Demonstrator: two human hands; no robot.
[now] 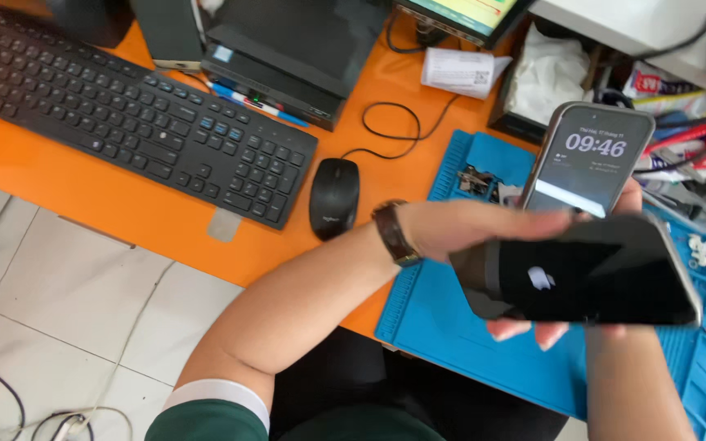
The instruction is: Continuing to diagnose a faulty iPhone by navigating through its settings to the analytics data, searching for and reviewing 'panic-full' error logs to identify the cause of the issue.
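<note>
Head view: orange tabletop (67, 192) seen from above, with one person's two hands at its near right edge. Left hand (471, 229), with a brown wristwatch (393, 233) on the wrist, is closed around a black phone (590, 273) held flat, back upward, above a blue work mat (443, 310); the thumb lies over the upper edge and fingertips (510, 329) show under the lower edge. Right hand (632, 196) is almost wholly hidden behind that black phone; it grips a second phone (588, 157), held upright with its lit screen facing the camera, but how its fingers sit cannot be told. Both phones are held clear of the mat, the lit one just beyond the black one.

Blue work mat lies at the near right corner of the tabletop, with small metal parts (475, 180) on its far edge and small white pieces (700, 249) toward its right edge. Black mouse (334, 198) sits just left of the mat, its cable looping toward the far edge. Black keyboard (132, 114) occupies the left half. Clutter of packets (672, 90) stands beyond the lit phone at the far right.
</note>
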